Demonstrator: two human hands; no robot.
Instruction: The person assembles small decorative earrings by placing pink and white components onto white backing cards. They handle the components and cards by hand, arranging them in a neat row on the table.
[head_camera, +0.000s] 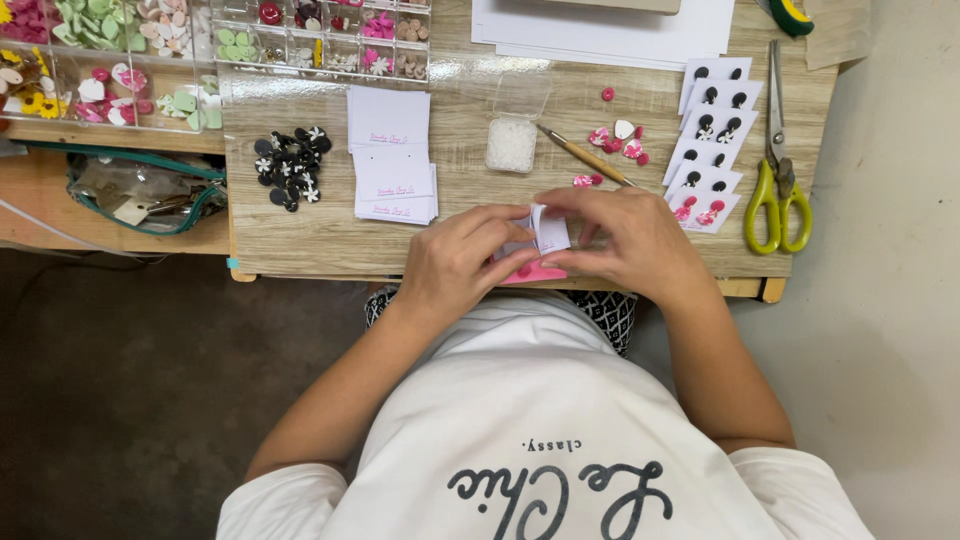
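I've got both hands at the near edge of the wooden table (330, 235), working one small white card (551, 232). Left hand (462, 262) is curled, thumb and fingers pinching the card's left side; right hand (632, 238) is closed on its right side, fingertips bent down over the top edge. The card sits between them, slightly tilted, w/ a pink piece (535, 272) just under it, touching or nearly so (can't tell if it's pinned through or only resting).

As I judge it, the step is seating a pink earring piece on the card. To do it well I'd keep the card flat, not bowed, support it from behind w/ the left thumb, and press straight so the card doesn't crease. Keep the grip light at the edges; the card stock looks thin and would likely dent.

Around it: a stack of blank white cards (392, 155) further away and to the left, a pile of black flower pieces (291, 166) left of that, a small clear box of white bits (511, 144) beyond the hands. To the right, finished cards w/ black and pink pieces (708, 140) fan out, loose pink pieces (622, 140) near them, a thin brush (585, 157) between. Green-handled scissors (777, 190) lie far right, well apart from the hands. Compartment trays of coloured pieces (140, 60) sit at the far left.
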